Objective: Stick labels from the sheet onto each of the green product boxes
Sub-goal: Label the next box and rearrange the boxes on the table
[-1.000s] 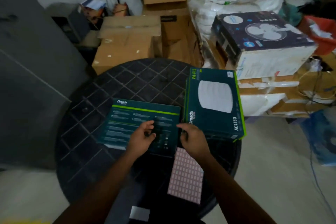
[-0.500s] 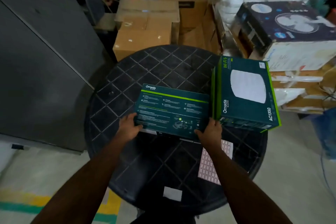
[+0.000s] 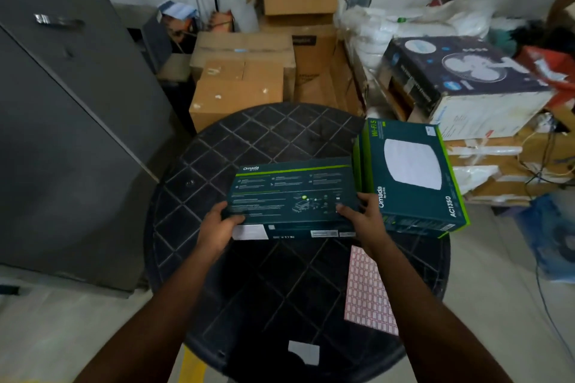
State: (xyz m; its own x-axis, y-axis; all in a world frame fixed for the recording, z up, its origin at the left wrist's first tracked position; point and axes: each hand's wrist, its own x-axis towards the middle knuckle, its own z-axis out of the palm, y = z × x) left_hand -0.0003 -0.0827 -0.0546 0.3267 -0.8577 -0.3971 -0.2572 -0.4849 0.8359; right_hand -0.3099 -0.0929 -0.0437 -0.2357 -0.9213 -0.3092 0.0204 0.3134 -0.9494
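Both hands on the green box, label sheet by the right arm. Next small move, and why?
Probably set the held green box aside: the left hand and right hand both grip it, so neither can reach the label sheet on the table.

A single head-worn camera looked forward and steeply down, close above the round dark lattice-patterned surface [image 3: 280,140].

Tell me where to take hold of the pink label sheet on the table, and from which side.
Take the label sheet by its near edge, which appears to reach the round table's rim. It lies flat, so a pinch there from the person's side probably works best. The right hand is nearest, but both it and the left hand hold the green box.
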